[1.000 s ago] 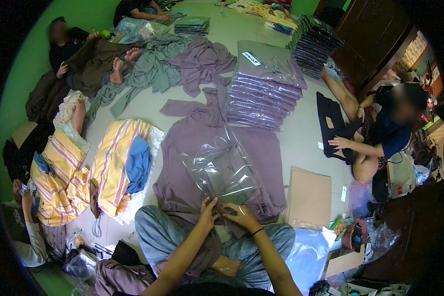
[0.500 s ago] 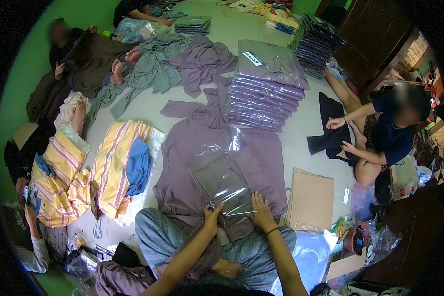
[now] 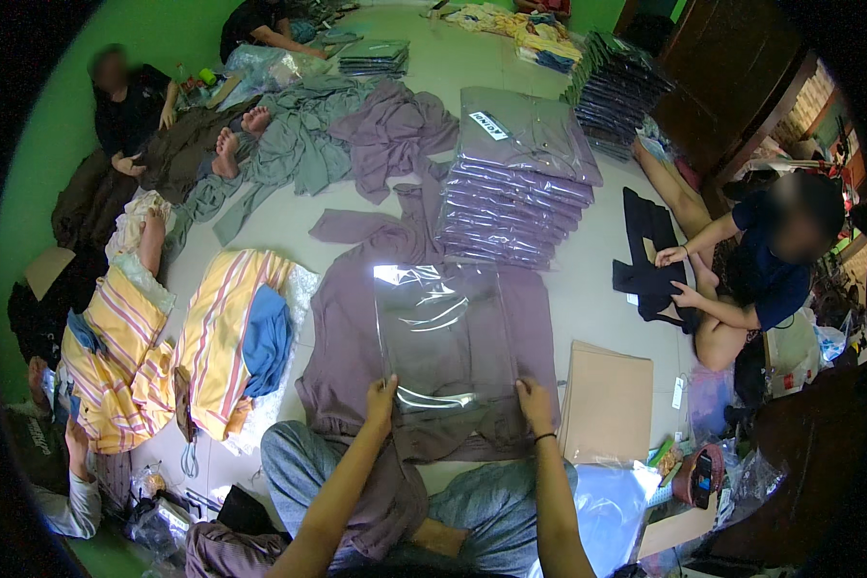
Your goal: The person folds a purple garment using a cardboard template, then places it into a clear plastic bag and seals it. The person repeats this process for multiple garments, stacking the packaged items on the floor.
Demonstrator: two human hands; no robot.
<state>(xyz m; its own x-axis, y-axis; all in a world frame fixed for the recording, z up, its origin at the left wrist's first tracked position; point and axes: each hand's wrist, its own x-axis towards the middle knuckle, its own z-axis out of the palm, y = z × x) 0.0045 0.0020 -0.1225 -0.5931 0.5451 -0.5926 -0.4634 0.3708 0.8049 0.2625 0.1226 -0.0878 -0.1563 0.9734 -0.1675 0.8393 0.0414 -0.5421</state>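
A clear plastic bag (image 3: 440,342) is stretched out in front of me, its glossy surface catching the light. On its left edge, my left hand (image 3: 381,397) is closed in a pinch, and my right hand (image 3: 537,401) pinches the right edge. Beneath the bag a mauve long-sleeved garment (image 3: 335,328) is spread on the floor, one sleeve reaching away from me. Garment cloth shows through the film, and I cannot tell whether anything is inside the bag. More of the mauve cloth lies over my crossed legs.
Beyond the garment rises a stack of bagged mauve garments (image 3: 515,183). Brown cardboard sheets (image 3: 607,400) lie to the right, above clear plastic bags (image 3: 612,506). Yellow striped cloth (image 3: 223,337) is at left. A person (image 3: 775,241) on the right handles a dark garment (image 3: 648,255); others sit around.
The bag, tilted and bunched before, is now squared up and spread flat. My hands have moved apart to its two sides. At right, the other person's dark garment has shifted.
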